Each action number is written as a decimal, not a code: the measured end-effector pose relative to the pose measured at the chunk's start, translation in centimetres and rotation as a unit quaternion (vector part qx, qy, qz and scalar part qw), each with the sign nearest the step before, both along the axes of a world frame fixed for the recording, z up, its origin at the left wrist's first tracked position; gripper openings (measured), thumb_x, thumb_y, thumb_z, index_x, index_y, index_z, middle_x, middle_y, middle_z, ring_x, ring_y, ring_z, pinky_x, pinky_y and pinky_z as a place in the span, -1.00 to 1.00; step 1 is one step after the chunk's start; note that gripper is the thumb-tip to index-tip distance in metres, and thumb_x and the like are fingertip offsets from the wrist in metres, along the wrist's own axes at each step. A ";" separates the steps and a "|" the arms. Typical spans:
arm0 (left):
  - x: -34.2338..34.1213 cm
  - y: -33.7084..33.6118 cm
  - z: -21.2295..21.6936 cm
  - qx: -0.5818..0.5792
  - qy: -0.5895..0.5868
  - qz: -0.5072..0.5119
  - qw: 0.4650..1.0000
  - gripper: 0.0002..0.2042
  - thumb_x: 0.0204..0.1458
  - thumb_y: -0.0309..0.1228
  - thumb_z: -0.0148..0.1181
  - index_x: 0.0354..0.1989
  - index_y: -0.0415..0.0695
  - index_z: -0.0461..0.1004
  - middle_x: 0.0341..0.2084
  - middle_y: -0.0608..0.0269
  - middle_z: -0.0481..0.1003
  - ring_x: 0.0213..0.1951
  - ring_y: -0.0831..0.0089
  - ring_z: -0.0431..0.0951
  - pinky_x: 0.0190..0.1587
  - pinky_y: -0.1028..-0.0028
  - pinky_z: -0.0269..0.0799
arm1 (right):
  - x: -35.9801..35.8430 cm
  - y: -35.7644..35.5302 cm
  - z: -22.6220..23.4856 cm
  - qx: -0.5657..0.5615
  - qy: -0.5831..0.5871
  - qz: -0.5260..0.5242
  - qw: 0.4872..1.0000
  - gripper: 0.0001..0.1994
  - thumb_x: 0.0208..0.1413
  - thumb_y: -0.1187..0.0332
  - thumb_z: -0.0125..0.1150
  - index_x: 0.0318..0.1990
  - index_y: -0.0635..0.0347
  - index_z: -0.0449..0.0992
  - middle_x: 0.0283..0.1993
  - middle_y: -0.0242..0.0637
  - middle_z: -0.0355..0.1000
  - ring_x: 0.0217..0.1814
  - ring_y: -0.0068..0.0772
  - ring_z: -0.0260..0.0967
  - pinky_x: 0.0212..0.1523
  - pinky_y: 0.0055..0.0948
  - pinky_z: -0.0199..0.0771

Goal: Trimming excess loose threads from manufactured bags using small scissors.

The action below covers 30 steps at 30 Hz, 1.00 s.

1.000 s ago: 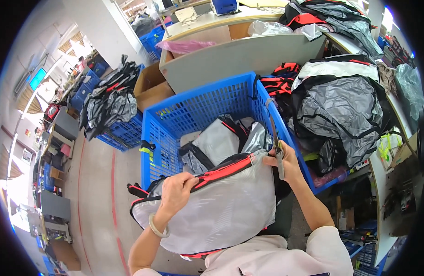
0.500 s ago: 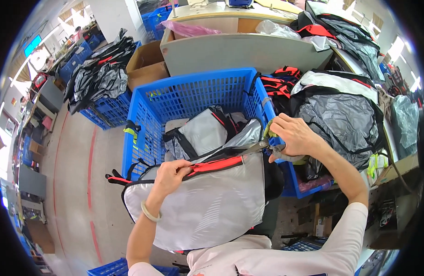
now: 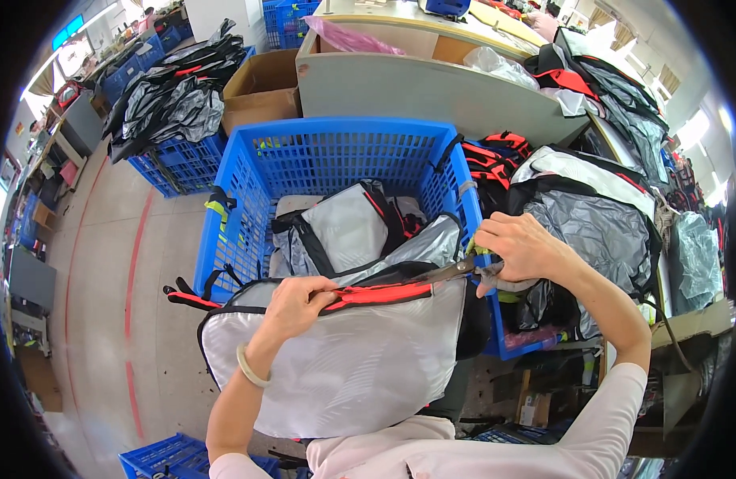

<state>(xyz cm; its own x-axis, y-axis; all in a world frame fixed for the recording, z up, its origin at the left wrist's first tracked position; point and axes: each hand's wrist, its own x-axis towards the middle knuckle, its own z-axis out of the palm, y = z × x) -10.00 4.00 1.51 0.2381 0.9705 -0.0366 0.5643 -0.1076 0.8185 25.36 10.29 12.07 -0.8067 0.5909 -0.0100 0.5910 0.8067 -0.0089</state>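
Observation:
A silver-grey bag piece [image 3: 356, 371] with black edging lies over my lap and the near edge of a blue plastic basket [image 3: 344, 125]. Along its upper part runs a red strip [image 3: 388, 295]. My left hand [image 3: 294, 310] is closed, thumb and fingers pinching the left end of this strip. In my right hand [image 3: 515, 251] is a pair of scissors [image 3: 449, 273], their handles wrapped in something greyish. The blades point left and reach the strip's right end; whether they touch the fabric I cannot tell. More grey and black bag pieces [image 3: 348, 231] lie inside the basket.
Grey-and-black bag pieces [image 3: 587, 223] are heaped at the right. Another pile [image 3: 172, 100] tops a blue basket at the far left, beside an open cardboard box [image 3: 262, 88]. A grey-sided workbench [image 3: 408, 96] stands behind the basket.
The view has shifted slightly. The scissor blades now lie closer together along the strip's right end. My left hand keeps its pinch on the red strip.

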 end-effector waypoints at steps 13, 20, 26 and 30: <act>-0.5 0.3 -1.1 -0.005 -0.039 0.009 0.999 -0.87 -0.10 -0.41 0.23 -0.43 -0.20 0.56 -0.75 0.17 0.41 -0.68 0.42 0.38 -0.56 0.43 0.20 | 0.3 0.5 -1.0 -0.119 -0.012 -0.032 0.992 -0.44 -0.41 -0.13 0.43 -0.54 0.20 0.37 -0.54 -0.24 0.34 -0.43 -0.12 0.35 -0.51 -0.25 0.33; -0.7 0.8 -0.9 -0.016 -0.061 0.005 0.998 -0.87 -0.11 -0.41 0.24 -0.43 -0.21 0.55 -0.74 0.16 0.42 -0.68 0.44 0.37 -0.55 0.44 0.21 | -2.0 1.0 -0.5 -0.020 -0.008 0.004 1.000 -0.36 -0.36 -0.29 0.30 -0.45 0.19 0.40 -0.46 -0.32 0.40 -0.34 -0.21 0.41 -0.48 -0.27 0.37; -1.2 0.6 -3.5 0.039 -0.075 0.000 0.996 -0.86 -0.10 -0.40 0.26 -0.42 -0.22 0.54 -0.70 0.17 0.46 -0.64 0.47 0.41 -0.51 0.47 0.29 | -2.8 1.2 -1.7 -0.112 -0.068 -0.020 0.991 -0.37 -0.30 -0.33 0.23 -0.48 0.16 0.43 -0.45 -0.16 0.45 -0.30 -0.06 0.45 -0.40 -0.18 0.45; -1.8 0.5 -3.7 0.004 -0.065 0.001 0.998 -0.86 -0.10 -0.43 0.28 -0.41 -0.24 0.55 -0.67 0.24 0.51 -0.63 0.64 0.40 -0.54 0.57 0.26 | -2.4 0.2 -2.9 -0.153 -0.028 -0.058 0.986 -0.36 -0.20 -0.33 0.17 -0.52 0.21 0.46 -0.56 -0.06 0.42 -0.40 0.08 0.42 -0.41 -0.11 0.39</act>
<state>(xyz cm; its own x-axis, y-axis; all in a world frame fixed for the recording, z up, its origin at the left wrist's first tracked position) -11.78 4.48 -2.23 0.2389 0.9710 0.0031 0.4532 -0.1144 0.8840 23.00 10.48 9.20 -0.7268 0.6417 -0.2449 0.6857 0.6983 -0.2056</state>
